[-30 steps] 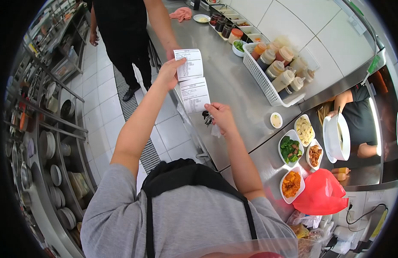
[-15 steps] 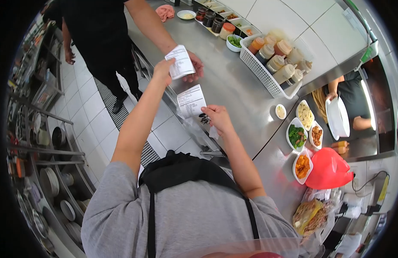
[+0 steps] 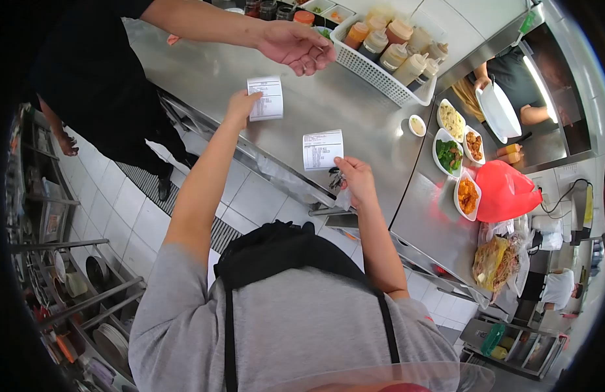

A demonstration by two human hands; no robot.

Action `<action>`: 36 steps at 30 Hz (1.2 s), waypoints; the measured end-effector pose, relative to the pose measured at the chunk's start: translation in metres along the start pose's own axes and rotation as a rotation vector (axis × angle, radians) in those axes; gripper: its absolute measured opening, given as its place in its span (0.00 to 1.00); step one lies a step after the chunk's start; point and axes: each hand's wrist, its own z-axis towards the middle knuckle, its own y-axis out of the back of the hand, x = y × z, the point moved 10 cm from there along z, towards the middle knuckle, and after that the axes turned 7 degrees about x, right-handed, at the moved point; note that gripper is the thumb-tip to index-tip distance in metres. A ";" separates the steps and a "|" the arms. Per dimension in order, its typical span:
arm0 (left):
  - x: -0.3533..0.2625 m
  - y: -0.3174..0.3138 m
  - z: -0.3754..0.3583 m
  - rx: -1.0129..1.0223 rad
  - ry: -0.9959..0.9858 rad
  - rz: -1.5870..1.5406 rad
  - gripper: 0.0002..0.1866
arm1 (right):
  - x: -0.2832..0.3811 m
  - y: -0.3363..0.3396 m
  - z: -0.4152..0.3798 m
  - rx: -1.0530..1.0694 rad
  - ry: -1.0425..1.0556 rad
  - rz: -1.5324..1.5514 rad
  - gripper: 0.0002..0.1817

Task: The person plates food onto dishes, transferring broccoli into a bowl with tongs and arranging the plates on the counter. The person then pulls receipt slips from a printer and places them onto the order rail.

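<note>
My left hand [image 3: 242, 108] pinches the edge of a printed paper receipt [image 3: 266, 98], held up over the front edge of the steel counter [image 3: 214, 78]. To its right, a second receipt [image 3: 322, 150] is gripped between the thumb and fingers of my right hand [image 3: 356, 178]. Something small and dark with clear plastic [image 3: 338, 181] shows beside the right fingers; I cannot make out what it is. Above the left receipt, a co-worker's hand [image 3: 296, 47] reaches across the counter with curled fingers, apart from the paper.
A white basket [image 3: 381, 77] of squeeze bottles stands against the wall. Several dishes of food, such as greens [image 3: 449, 154], sit by a red plastic bag [image 3: 505, 192]. Another person holds a white dish [image 3: 500, 112] beyond the opening. Shelves with plates [image 3: 111, 341] line the left.
The co-worker's hand, earlier behind the left receipt, is now farther up and to the right, away from it. My right hand with its receipt has shifted right in view.
</note>
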 end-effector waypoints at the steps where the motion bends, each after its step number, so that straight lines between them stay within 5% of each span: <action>1: -0.004 0.009 0.008 -0.100 -0.013 0.321 0.21 | -0.002 0.000 0.000 -0.013 0.001 0.010 0.10; 2: 0.012 0.028 0.038 -0.362 -0.262 0.518 0.23 | 0.004 -0.002 -0.006 -0.034 0.000 0.022 0.11; 3: 0.014 0.031 0.039 -0.356 -0.267 0.515 0.23 | 0.009 -0.002 -0.005 -0.042 0.003 0.022 0.11; 5: 0.001 0.061 -0.027 -0.719 -0.658 0.189 0.20 | 0.012 0.003 -0.009 -0.097 0.026 0.028 0.11; 7: 0.056 0.029 -0.037 -0.235 -0.282 -0.321 0.18 | 0.024 0.002 -0.012 -0.094 0.068 0.065 0.10; 9: 0.089 -0.044 -0.078 0.326 0.094 -0.125 0.16 | 0.040 -0.001 -0.012 -0.087 0.114 0.094 0.10; 11: 0.061 -0.097 -0.125 0.663 0.034 -0.158 0.18 | 0.050 0.003 -0.014 -0.151 0.191 0.306 0.10; 13: 0.015 -0.135 -0.152 0.753 -0.038 -0.380 0.20 | 0.048 0.007 -0.001 -0.202 0.232 0.359 0.10; 16: 0.017 -0.179 -0.150 0.836 0.193 -0.575 0.23 | 0.044 -0.011 0.032 -0.074 0.138 0.336 0.10; 18: 0.042 -0.190 -0.132 0.785 0.218 -0.625 0.24 | 0.043 -0.020 0.068 -0.003 0.095 -0.117 0.10; 21: 0.066 -0.186 -0.112 0.660 0.254 -0.641 0.25 | 0.048 -0.017 0.086 0.018 0.082 -0.361 0.10; 25: 0.076 -0.167 -0.136 0.615 0.241 -0.402 0.19 | 0.046 -0.008 0.081 0.060 0.015 -0.358 0.11; 28: 0.058 -0.151 -0.155 0.806 0.164 0.092 0.15 | 0.073 0.001 0.086 0.100 0.058 -0.551 0.13; 32: 0.024 -0.155 -0.147 0.681 0.028 0.097 0.14 | 0.121 0.004 0.086 0.115 0.259 -0.612 0.13; 36: -0.027 -0.181 -0.173 0.514 0.033 -0.452 0.26 | 0.153 0.023 0.033 0.177 0.524 0.498 0.09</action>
